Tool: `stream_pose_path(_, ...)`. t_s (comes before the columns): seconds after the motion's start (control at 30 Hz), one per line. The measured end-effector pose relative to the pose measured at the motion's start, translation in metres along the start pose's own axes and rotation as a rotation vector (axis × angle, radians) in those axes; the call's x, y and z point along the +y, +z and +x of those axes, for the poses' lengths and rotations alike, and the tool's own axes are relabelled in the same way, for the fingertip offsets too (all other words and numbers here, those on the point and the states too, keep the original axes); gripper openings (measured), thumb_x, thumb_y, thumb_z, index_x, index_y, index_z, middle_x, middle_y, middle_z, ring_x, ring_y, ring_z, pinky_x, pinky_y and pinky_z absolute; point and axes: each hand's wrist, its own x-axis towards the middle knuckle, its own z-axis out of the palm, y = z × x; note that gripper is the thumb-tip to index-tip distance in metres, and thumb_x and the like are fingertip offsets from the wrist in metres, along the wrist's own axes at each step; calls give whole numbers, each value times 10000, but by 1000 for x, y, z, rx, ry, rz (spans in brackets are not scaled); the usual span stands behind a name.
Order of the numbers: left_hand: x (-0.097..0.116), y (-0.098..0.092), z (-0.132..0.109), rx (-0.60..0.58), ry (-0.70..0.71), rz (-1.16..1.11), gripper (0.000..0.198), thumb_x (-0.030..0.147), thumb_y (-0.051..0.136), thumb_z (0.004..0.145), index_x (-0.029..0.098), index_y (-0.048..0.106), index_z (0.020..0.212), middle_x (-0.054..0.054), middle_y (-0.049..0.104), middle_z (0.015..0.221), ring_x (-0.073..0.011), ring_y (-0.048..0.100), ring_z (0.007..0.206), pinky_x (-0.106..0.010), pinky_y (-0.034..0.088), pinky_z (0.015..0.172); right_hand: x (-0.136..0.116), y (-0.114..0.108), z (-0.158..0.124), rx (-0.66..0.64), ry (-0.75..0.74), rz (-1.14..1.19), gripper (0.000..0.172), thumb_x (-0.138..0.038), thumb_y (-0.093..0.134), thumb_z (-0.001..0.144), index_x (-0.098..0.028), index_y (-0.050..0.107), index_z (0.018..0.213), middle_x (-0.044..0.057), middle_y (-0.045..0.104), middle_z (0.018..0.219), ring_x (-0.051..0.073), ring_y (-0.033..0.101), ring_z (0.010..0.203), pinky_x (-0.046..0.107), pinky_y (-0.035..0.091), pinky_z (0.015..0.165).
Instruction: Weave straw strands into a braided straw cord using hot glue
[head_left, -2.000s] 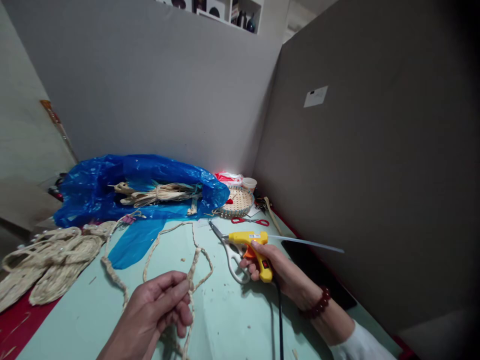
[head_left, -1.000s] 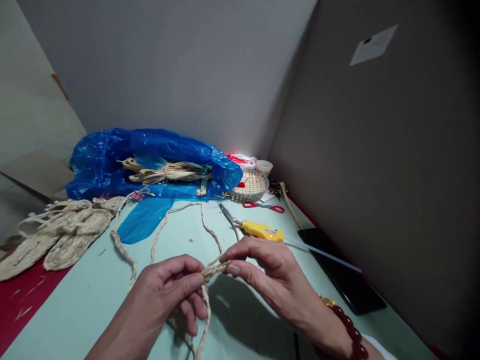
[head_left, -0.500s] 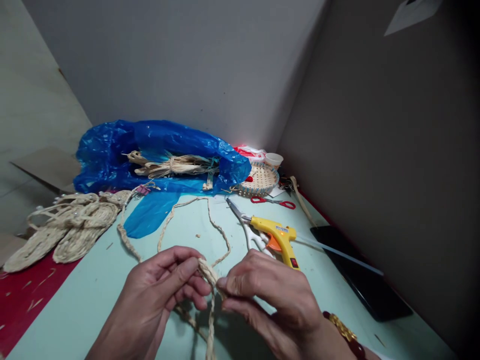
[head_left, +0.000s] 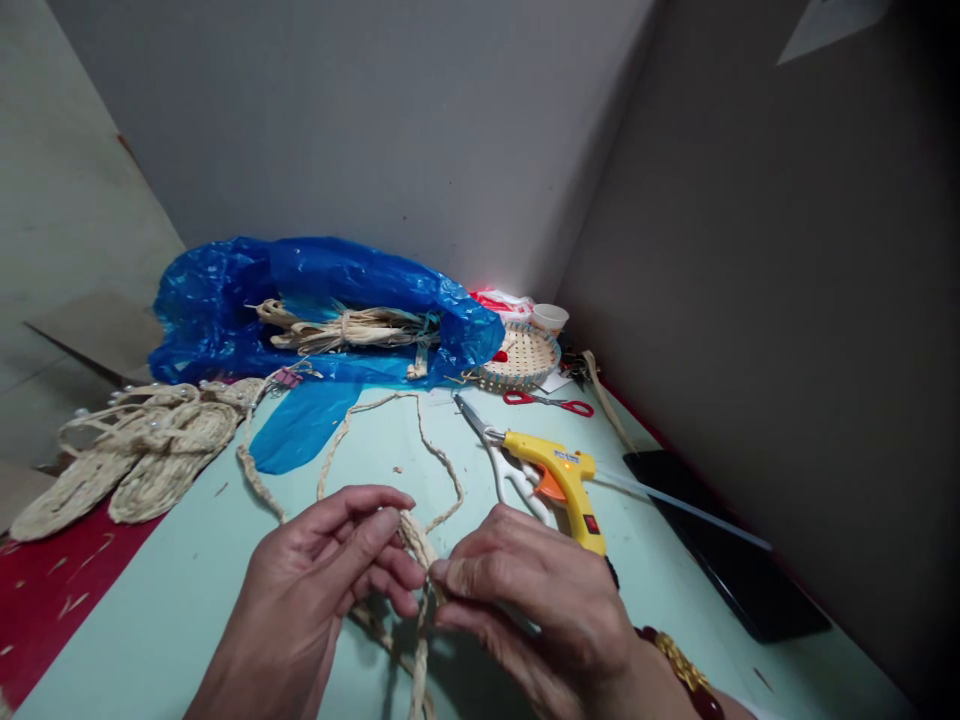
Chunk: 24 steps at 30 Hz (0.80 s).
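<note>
Between my hands is a pale braided straw cord [head_left: 417, 540], folded and coiled into a small flat piece. My left hand [head_left: 330, 565] pinches its upper end between thumb and fingertips. At the lower right end, my right hand [head_left: 536, 595] grips the same cord with thumb and forefinger; its fingertips partly hide the piece. One length of the cord hangs down from there toward the bottom of the view. More of it loops over the pale green tabletop [head_left: 202, 590] behind my hands and runs off to the left.
A yellow glue gun [head_left: 559, 465] with a long glue stick lies over white-handled scissors [head_left: 499, 465]. Red scissors [head_left: 547, 403], a woven basket [head_left: 525, 360] and a black tablet-like slab [head_left: 735, 560] sit right. Woven sandals [head_left: 172, 450] lie left. A blue plastic bag [head_left: 315, 270] holds straw bundles [head_left: 345, 330].
My right hand has shifted slightly left and closer to my left hand along the cord. Both hands keep their pinch, and the view has moved very slightly.
</note>
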Motion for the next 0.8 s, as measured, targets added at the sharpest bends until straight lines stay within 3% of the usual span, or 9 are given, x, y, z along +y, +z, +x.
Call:
stream_pose_path(0.23,-8,0,0,47,78,82,203,380,799,717,208,737,806,-21,691,529,-162,613,420,-242,505,439,1,4,-1,-17,-14,14,71,-107,632,933,-81,659,992,101,697,803,169,622,724,283,522,673)
stream_pose_path(0.43,-11,4,-3,54,0,-70,226,384,837,673,242,721,805,19,662,586,-109,564,461,-181,477,435,-5,5,-3,-41,40,31,73,-129,650,930,-77,664,980,102,700,795,173,623,728,285,517,695)
stream_pose_path(0.53,-11,4,-2,78,-17,-42,231,394,831,680,237,723,809,33,622,601,-85,524,488,-153,456,454,-6,4,-3,-31,61,49,84,-144,648,935,-84,666,992,102,704,804,174,625,739,283,522,693)
stream_pose_path(0.67,-9,4,-1,122,-43,-4,273,405,847,646,230,719,810,15,651,707,-100,564,574,-169,487,521,-5,4,-3,5,124,75,92,-130,697,898,-85,675,975,103,705,818,179,639,768,277,525,716)
stream_pose_path(0.8,-8,8,0,107,-69,-55,304,415,860,617,216,723,802,28,609,636,-92,493,519,-168,443,465,-5,4,-3,-2,142,80,102,-102,716,877,-88,674,969,100,711,833,171,648,783,262,527,733)
